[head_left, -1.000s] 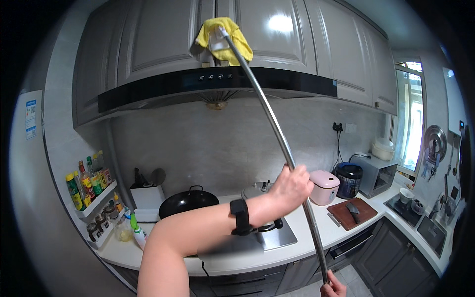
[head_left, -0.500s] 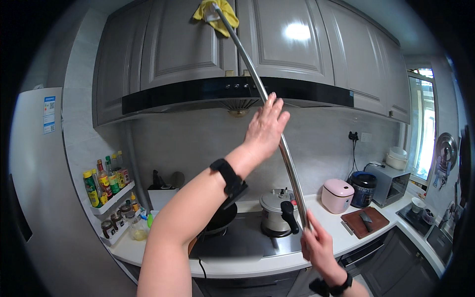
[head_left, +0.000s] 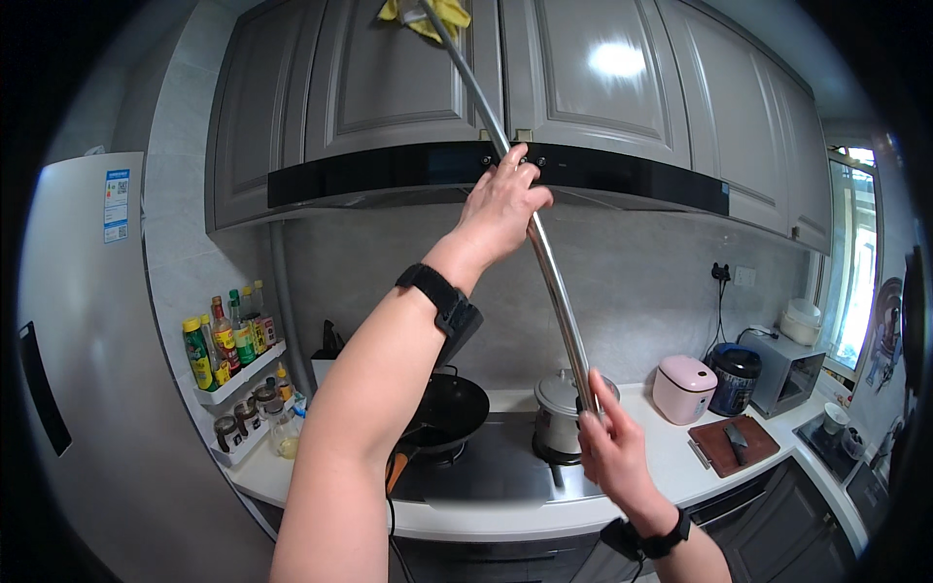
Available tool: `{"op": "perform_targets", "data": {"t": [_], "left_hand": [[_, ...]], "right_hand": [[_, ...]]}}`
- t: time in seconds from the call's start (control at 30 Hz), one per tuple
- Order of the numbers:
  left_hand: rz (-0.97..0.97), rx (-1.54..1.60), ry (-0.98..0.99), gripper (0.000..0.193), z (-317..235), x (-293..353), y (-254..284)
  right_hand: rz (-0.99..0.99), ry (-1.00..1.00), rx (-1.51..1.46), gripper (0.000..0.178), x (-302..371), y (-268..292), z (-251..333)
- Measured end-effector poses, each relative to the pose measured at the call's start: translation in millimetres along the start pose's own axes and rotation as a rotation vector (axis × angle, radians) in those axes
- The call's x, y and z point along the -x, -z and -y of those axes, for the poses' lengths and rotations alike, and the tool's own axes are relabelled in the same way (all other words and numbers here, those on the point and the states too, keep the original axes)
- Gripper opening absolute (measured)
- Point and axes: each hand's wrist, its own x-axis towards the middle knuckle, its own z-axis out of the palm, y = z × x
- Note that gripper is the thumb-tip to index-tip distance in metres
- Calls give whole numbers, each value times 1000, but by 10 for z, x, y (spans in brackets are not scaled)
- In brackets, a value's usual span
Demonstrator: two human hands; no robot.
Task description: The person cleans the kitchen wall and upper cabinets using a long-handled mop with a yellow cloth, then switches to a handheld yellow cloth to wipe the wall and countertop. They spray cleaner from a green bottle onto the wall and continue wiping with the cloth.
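Note:
A long metal pole slants up and to the left across the view. At its top end a yellow cloth lies against a grey upper cabinet door, partly cut off by the frame's upper edge. My left hand is wrapped around the pole midway, in front of the black range hood. Lower down, my right hand grips the pole near its bottom end, with one finger stretched along it. Black straps circle both wrists.
Below stands a stove with a black wok and a pressure cooker. On the right are a pink rice cooker and a cutting board bearing a knife. Bottles fill a wall rack beside the fridge.
My left hand has shifted left and slightly up, and my right hand has risen a little. The cloth sits higher in view, now partly cut off. The whole view has turned somewhat left.

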Motion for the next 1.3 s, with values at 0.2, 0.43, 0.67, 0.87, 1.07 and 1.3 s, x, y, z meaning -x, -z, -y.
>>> {"op": "perform_targets", "data": {"t": [0.2, 0.43, 0.67, 0.87, 1.07, 1.3], "left_hand": [[172, -8, -91, 20, -553, 408, -126], [181, 110, -90, 17, -1191, 826, -79], [118, 319, -105, 22, -1383, 1176, 121], [94, 522, -11, 31, -1595, 1250, 397], [-280, 677, 380, 63, -1735, 1187, 860], [-368, 1316, 929, 69, -1554, 1321, 1210]], "right_hand": [[-74, -131, 104, 50, 691, 426, -535], [-128, -52, 203, 43, 1464, 618, -807], [-223, 231, 575, 46, 1877, 458, -1118], [-363, 342, 605, 43, 2104, 421, -1408], [-359, 216, 517, 38, 2524, 404, -1778], [-265, -57, 574, 26, 3231, 579, -2341]]}}
